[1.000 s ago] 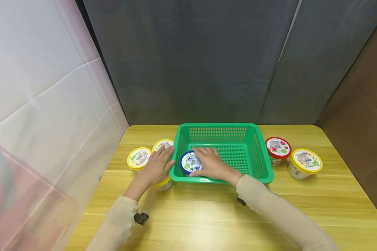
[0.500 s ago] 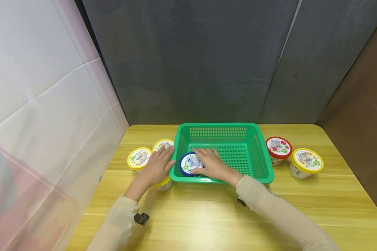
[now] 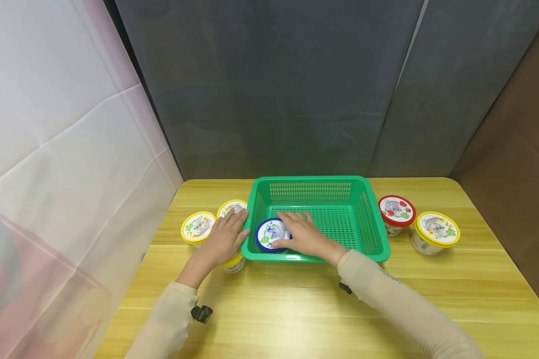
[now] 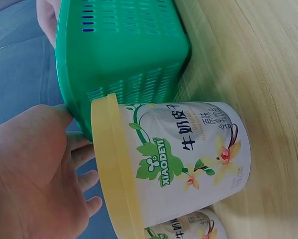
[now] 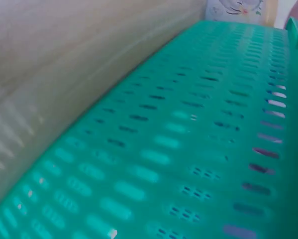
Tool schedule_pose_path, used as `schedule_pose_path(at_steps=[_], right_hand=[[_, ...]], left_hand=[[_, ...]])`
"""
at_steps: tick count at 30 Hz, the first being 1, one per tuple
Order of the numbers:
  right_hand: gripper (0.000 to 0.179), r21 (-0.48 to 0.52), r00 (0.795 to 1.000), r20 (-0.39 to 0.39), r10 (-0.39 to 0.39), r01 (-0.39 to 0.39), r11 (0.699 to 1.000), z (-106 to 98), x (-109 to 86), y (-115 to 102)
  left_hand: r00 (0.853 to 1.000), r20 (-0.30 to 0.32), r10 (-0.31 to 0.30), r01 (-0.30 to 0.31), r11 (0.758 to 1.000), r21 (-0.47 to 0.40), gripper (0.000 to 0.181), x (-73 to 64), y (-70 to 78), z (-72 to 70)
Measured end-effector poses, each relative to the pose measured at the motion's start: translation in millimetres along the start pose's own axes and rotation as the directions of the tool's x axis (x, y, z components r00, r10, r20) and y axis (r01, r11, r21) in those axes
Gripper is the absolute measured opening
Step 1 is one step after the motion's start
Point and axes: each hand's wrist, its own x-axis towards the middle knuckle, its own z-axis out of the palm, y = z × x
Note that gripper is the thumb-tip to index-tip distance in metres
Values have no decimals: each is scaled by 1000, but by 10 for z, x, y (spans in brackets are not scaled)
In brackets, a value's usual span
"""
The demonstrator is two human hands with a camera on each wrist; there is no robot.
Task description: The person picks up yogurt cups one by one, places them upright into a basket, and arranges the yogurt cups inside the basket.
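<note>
In the head view a green plastic basket (image 3: 314, 178) stands on the wooden table. My right hand (image 3: 307, 238) reaches over its near rim and grips a blue-lidded tub (image 3: 267, 235) inside at the left end, thumb on the near side, fingers on the far side. My left hand (image 3: 224, 237) lies with extended fingers along the basket's left rim, above the yellow-lidded tubs. The left wrist view shows that palm (image 4: 34, 169) beside the lid of a yellow-lidded tub (image 4: 183, 164), which stands close against the basket. In the right wrist view the basket wall (image 5: 163, 124) hides the right hand.
Left of the basket are more yellow-lidded tubs (image 3: 197, 227), one partly under the left hand. To the right stand a red-lidded tub (image 3: 397, 212) and another yellow-lidded tub (image 3: 436, 232). A dark panel (image 3: 269, 89) rises behind the table (image 3: 287, 309).
The blue-lidded tub has shifted slightly left and toward the near rim inside the basket. Both hands stay almost in place.
</note>
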Motion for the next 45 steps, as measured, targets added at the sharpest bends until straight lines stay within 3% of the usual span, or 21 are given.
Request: schedule_pose_path(at_steps=[12, 25, 35, 45], right_hand=[[93, -60, 997, -75, 23, -27, 998, -411, -185, 146], [90, -140, 985, -166, 50, -73, 987, -891, -639, 572], [88, -135, 963, -250, 103, -140, 981, -1207, -948, 967], [87, -132, 932, -303, 199, -248, 960, -1377, -1200, 1299]], left_hand=[[1000, -5, -5, 5, 1000, -16, 60, 36, 50, -4], [999, -33, 5, -5, 1000, -3, 59, 63, 46, 69], [999, -45, 7, -7, 1000, -6, 58, 55, 38, 67], [999, -50, 9, -9, 1000, -10, 58, 59, 39, 68]])
